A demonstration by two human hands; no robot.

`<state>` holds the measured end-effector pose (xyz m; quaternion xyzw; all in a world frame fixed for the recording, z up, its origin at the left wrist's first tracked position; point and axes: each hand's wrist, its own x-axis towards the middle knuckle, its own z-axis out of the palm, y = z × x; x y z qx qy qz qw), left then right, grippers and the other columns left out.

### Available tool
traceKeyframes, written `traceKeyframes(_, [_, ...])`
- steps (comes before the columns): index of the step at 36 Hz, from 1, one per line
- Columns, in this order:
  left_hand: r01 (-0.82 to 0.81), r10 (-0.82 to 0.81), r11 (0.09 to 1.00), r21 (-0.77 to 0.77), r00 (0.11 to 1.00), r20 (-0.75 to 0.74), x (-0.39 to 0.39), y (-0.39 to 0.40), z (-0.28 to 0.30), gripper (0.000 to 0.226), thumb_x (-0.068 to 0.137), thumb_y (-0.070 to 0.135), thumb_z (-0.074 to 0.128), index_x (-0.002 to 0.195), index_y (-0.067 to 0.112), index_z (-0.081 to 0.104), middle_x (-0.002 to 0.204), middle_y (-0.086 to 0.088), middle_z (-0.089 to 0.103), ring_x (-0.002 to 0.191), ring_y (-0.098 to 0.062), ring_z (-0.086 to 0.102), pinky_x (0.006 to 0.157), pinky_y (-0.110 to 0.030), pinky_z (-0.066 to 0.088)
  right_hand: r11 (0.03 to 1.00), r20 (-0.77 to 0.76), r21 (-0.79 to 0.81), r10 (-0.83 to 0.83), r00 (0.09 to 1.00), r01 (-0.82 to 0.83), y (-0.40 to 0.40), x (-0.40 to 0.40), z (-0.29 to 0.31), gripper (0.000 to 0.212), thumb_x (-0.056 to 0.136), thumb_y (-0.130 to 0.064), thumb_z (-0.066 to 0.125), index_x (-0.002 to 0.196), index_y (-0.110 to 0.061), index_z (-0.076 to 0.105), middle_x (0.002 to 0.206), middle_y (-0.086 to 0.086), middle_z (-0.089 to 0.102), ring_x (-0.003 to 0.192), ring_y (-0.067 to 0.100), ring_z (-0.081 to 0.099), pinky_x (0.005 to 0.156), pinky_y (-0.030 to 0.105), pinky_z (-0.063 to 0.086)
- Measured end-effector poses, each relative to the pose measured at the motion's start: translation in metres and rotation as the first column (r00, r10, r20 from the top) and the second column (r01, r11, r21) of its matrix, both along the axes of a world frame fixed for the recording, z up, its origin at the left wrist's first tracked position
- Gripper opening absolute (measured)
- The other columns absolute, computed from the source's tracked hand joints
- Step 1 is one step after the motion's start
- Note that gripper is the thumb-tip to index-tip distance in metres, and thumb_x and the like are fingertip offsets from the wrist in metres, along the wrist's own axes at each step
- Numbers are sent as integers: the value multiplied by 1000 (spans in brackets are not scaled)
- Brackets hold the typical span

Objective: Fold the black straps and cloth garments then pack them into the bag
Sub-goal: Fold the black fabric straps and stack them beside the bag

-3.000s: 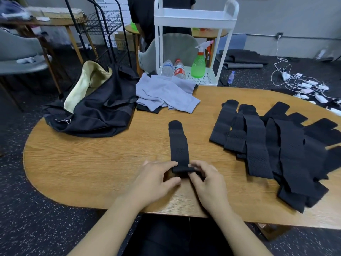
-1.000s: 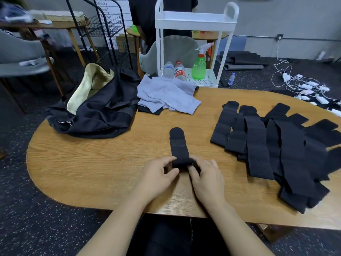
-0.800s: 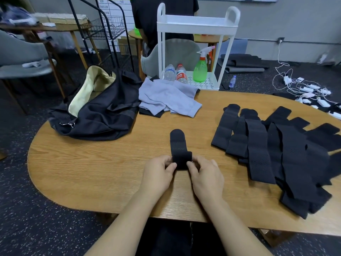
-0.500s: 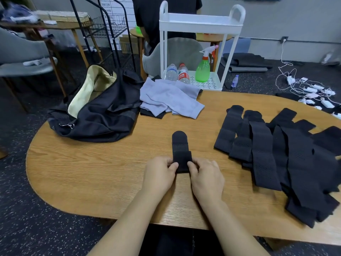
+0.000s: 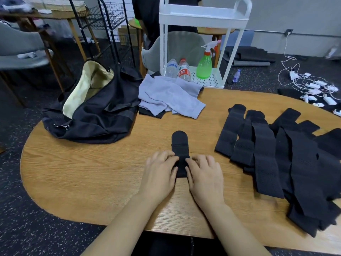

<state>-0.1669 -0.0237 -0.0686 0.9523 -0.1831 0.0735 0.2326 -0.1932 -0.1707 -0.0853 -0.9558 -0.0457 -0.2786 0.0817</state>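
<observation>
Both hands sit at the near middle of the table (image 5: 92, 172), working one black strap (image 5: 180, 145). Left hand (image 5: 159, 172) and right hand (image 5: 204, 174) flank the strap's near end, which looks rolled or folded thick; fingers curl inward, and thumb and fingertips pinch the bundle from either side. The far end of the strap, with its rounded tab, lies flat on the wood, pointing away. Main risk: the springy fabric unrolls the second the pinch loosens, so the bundle opens before it gets to the bag. Uneven pressure between the two hands could skew the roll so the tab lands crooked; whether the tab has a fastener, cannot tell. The pile of loose straps (image 5: 276, 154) lies to the right, overlapping and reaching the near right table edge. A careless right elbow or sleeve could drag some off onto the floor. The bag (image 5: 96, 111) sits at far left, mouth open with pale lining showing, partly over the table edge. Tossing a bundle could miss the opening, or shoving could tip the bag off. The grey clothes (image 5: 169, 97) lie far centre beside the bag, unfolded and touching it, and they could get swept along on a reach. The spray bottle (image 5: 203, 65) on the white cart (image 5: 203, 19) is behind the table, well apart from the hands.
</observation>
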Motion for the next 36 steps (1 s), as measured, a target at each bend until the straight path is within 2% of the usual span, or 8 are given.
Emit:
traceKeyframes(3, [106, -106, 993, 46, 994, 10, 3, 7, 0, 32, 93, 19, 61, 124, 17, 66, 123, 2, 64, 117, -19, 55, 95, -28, 32, 997, -23, -57, 58, 998, -59, -3, 2, 0, 22, 89, -20, 51, 98, -16, 71, 107, -5, 67, 97, 20, 49, 66, 30, 38])
traceKeyframes(9, [249, -236, 964, 96, 963, -129, 11, 19, 6, 65, 91, 57, 55, 146, 24, 43, 150, 10, 41, 138, -9, 31, 105, -18, 9, 988, -192, 82, 147, 970, -134, -13, -2, 2, 38, 87, -27, 44, 113, -16, 69, 120, -9, 65, 105, 17, 51, 73, 28, 42])
traceKeyframes(15, [295, -281, 953, 76, 947, -154, 21, 24, 7, 69, 84, 65, 43, 141, 28, 51, 142, 14, 51, 129, -5, 40, 102, -19, 18, 943, -337, 307, 237, 911, -132, -21, -9, 11, 52, 76, -33, 49, 126, -23, 62, 127, -21, 57, 116, 7, 42, 90, 29, 39])
traceKeyframes(21, [219, -237, 971, -96, 936, -261, 11, 23, 10, 69, 81, 70, 42, 139, 34, 52, 123, 24, 58, 113, 4, 44, 101, -24, 38, 857, -298, 515, 204, 933, -23, -18, -11, 13, 46, 82, -8, 66, 122, -30, 64, 107, -33, 54, 106, -3, 38, 93, 24, 33])
traceKeyframes(25, [134, -184, 976, -170, 927, -328, 4, 21, 15, 57, 86, 48, 65, 140, 35, 50, 119, 20, 57, 113, 1, 48, 94, -16, 37, 812, -274, 582, 157, 949, 33, -13, -10, 13, 36, 87, -12, 66, 114, -36, 67, 92, -33, 56, 103, -4, 42, 88, 28, 39])
traceKeyframes(28, [38, -130, 964, -262, 929, -345, 4, 17, 15, 42, 91, 27, 66, 131, 36, 58, 121, 20, 61, 113, 4, 52, 92, -9, 34, 817, -291, 574, 133, 947, 62, -10, -8, 13, 27, 90, -19, 65, 111, -36, 68, 95, -28, 60, 99, -3, 43, 89, 28, 39])
traceKeyframes(32, [-50, -70, 945, -324, 934, -349, 8, 11, 7, 19, 92, 24, 65, 108, 35, 67, 88, 19, 68, 83, 1, 60, 77, -21, 47, 827, -290, 553, 78, 954, 101, -6, -4, 13, 15, 91, -25, 65, 105, -29, 70, 91, -23, 60, 93, 5, 44, 86, 34, 41])
traceKeyframes(36, [-110, -34, 926, -361, 928, -371, 13, 8, 3, 8, 93, 24, 63, 97, 26, 70, 84, 15, 69, 81, 0, 62, 77, -26, 51, 827, -301, 548, 51, 952, 129, -1, 1, 15, 16, 93, -27, 63, 107, -29, 70, 92, -23, 58, 93, 7, 44, 85, 32, 39])
